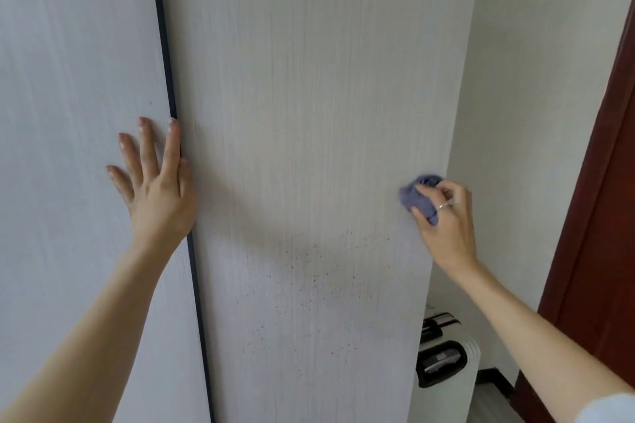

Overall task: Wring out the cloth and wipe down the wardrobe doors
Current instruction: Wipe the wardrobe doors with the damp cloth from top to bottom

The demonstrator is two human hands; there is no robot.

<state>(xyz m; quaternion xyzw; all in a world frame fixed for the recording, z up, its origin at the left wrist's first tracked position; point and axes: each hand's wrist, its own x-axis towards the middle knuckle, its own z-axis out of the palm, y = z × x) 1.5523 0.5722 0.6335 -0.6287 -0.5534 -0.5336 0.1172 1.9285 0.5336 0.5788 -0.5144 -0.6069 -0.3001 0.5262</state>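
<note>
Two pale wood-grain wardrobe doors fill the view, a left door [75, 79] and a right door [309, 96], split by a dark vertical gap [165, 45]. My left hand [154, 185] lies flat with fingers spread on the left door, right beside the gap. My right hand [446, 216] grips a bunched blue-grey cloth [417, 197] and presses it against the right door near its right edge. A ring shows on one finger of that hand. Small dark specks [309, 271] dot the right door below the cloth's height.
A white wall [532, 96] stands to the right of the wardrobe. A dark red-brown door frame [604, 182] runs along the far right. Low down, between wardrobe and wall, stands a white appliance with black parts [446, 357].
</note>
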